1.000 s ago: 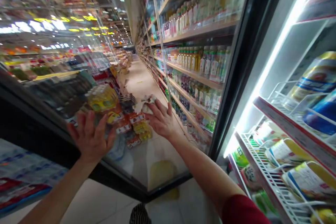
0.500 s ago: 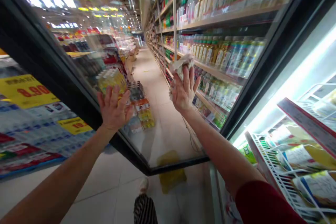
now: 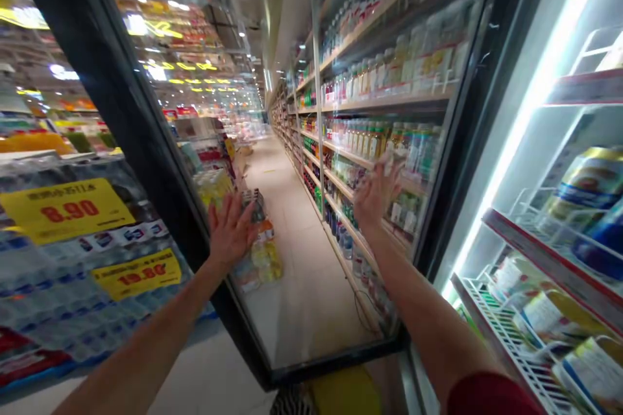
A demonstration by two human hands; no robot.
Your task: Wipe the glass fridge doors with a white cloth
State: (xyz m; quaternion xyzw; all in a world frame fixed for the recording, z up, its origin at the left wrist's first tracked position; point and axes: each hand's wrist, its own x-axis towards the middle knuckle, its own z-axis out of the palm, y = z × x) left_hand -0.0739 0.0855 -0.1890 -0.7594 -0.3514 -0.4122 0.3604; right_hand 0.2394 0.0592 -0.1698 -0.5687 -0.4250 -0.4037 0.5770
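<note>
The glass door (image 3: 287,331) of a lit refrigerator stands open before me, with a black frame. My left hand (image 3: 231,230) lies with fingers spread against the glass, beside the frame's left bar. My right hand (image 3: 374,198) is raised at the right part of the pane, smeared by motion. A pale, crumpled cloth (image 3: 389,159) shows faintly at its fingertips, pressed between hand and glass; most of it is hidden or blurred.
Wire shelves (image 3: 511,331) with packaged drinks fill the refrigerator at right. Stacked bottle packs with yellow price signs (image 3: 68,209) stand at left. Through the glass appear bottle shelves (image 3: 389,104) and an aisle floor (image 3: 292,227). Something yellow (image 3: 345,392) is on the floor below the door.
My right hand has moved right across the pane with the cloth. The left hand stays spread on the glass near the frame. My view has tilted up.
</note>
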